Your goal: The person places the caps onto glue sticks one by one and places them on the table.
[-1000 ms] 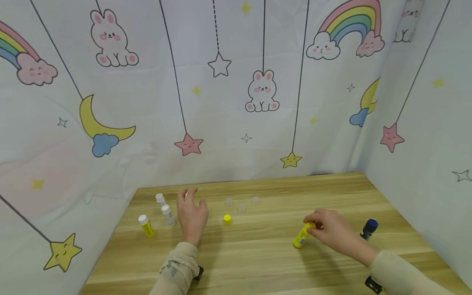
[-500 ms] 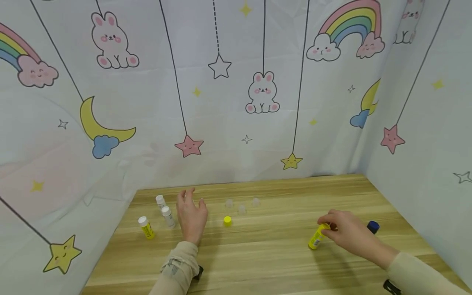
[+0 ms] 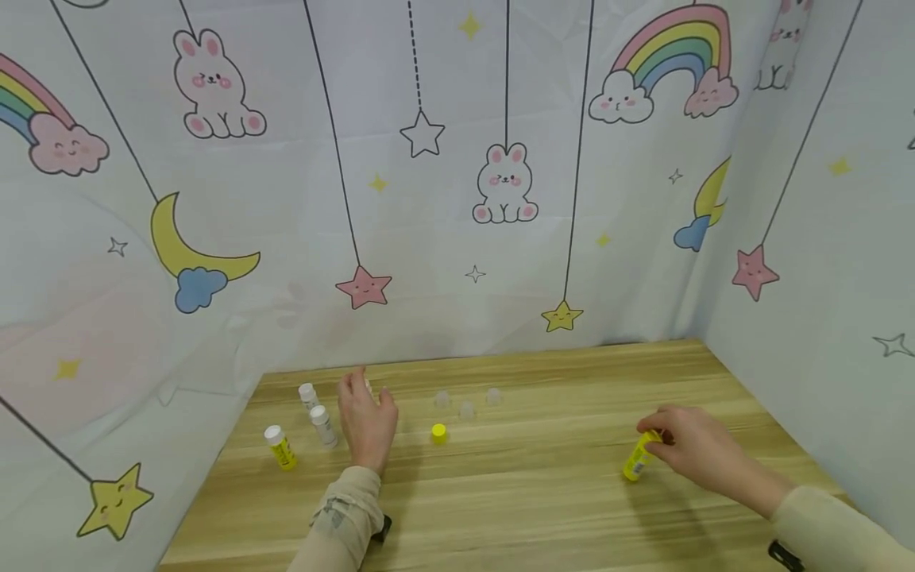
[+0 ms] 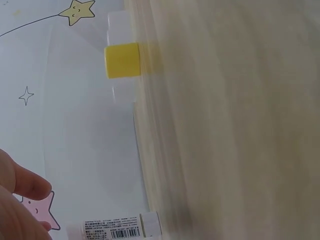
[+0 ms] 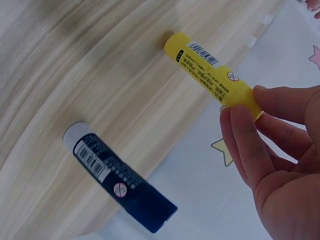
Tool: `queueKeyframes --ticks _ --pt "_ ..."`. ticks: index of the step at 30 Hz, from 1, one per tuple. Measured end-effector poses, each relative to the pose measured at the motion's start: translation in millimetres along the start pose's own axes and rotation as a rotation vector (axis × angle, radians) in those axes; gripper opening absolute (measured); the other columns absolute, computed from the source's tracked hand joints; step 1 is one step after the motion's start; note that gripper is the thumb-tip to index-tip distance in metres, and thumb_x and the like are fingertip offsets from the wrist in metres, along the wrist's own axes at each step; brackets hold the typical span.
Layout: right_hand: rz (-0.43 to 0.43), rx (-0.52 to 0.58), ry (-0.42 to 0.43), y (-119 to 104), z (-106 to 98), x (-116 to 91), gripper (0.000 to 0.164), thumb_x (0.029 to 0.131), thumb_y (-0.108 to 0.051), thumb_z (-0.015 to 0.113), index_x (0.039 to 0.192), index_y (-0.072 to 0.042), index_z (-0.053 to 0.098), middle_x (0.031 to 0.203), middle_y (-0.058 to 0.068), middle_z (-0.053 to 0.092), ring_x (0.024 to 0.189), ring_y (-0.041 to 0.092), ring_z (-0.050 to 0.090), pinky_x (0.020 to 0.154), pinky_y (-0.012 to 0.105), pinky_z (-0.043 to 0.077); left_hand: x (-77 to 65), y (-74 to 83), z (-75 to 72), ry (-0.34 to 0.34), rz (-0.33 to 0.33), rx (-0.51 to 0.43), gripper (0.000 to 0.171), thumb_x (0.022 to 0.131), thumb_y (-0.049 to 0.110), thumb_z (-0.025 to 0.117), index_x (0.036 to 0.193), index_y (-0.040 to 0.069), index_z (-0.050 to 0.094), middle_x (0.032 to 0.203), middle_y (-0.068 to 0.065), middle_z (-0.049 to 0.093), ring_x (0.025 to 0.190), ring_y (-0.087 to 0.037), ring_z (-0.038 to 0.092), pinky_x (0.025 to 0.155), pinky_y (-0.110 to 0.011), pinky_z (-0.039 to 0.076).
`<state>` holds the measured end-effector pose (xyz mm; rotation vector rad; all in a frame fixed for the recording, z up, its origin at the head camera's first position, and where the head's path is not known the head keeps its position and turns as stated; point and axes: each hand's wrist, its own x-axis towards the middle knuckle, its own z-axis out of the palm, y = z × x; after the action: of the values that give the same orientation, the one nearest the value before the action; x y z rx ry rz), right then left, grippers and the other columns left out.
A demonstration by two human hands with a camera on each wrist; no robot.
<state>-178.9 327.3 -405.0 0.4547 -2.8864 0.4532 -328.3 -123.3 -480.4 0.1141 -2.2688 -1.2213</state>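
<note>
My right hand (image 3: 704, 451) pinches the top end of a yellow glue stick (image 3: 638, 458), its lower end tilted left, close over the table. In the right wrist view, thumb and fingertips meet at that end. A dark blue glue stick (image 5: 120, 177) stands beside it; in the head view my right hand hides it. At the left, my left hand (image 3: 368, 421) has its fingers spread and loosely bent. Near them is a white glue stick (image 4: 115, 227), mostly hidden behind that hand in the head view.
Left of my left hand stand two white glue sticks (image 3: 323, 427) and a yellow one with a white cap (image 3: 281, 449). A yellow cap (image 3: 439, 434) and several clear caps (image 3: 467, 410) lie mid-table. A printed curtain (image 3: 429, 238) borders the wooden table (image 3: 515, 508).
My right hand has moved right with the yellow glue stick, towards the dark blue one, which it now covers in the head view. The left hand has stayed nearly still.
</note>
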Motion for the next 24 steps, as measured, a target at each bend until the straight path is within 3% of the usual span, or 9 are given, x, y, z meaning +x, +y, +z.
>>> queueKeyframes --ticks 8,17,24 --pt "-0.003 -0.031 0.005 12.6 -9.5 -1.8 0.020 0.079 -0.004 0.083 0.098 -0.008 0.077 0.089 -0.006 0.066 0.069 0.002 0.057 0.059 0.025 0.050 3.6 -4.8 1.5 -0.024 -0.033 0.011 0.058 0.094 0.009 0.064 0.147 0.003 0.041 0.137 -0.025 0.044 0.117 -0.045 0.051 0.096 -0.058 0.044" --pt "0.037 -0.030 -0.062 22.2 -18.8 -9.7 0.020 0.081 -0.005 0.081 0.100 -0.007 0.076 0.089 -0.005 0.066 0.069 0.003 0.058 0.059 0.025 0.050 6.9 -5.9 -0.4 -0.090 -0.131 -0.011 0.064 0.093 0.010 0.063 0.149 -0.002 0.035 0.140 -0.028 0.044 0.121 -0.049 0.049 0.099 -0.060 0.041" --pt "0.037 -0.045 -0.063 26.1 -21.6 -13.6 0.020 0.081 -0.002 0.080 0.100 -0.006 0.076 0.087 -0.004 0.063 0.069 0.003 0.057 0.058 0.024 0.050 11.2 -7.4 -4.2 -0.139 -0.197 -0.009 0.063 0.093 0.009 0.060 0.149 -0.004 0.034 0.137 -0.031 0.048 0.119 -0.051 0.051 0.098 -0.061 0.041"
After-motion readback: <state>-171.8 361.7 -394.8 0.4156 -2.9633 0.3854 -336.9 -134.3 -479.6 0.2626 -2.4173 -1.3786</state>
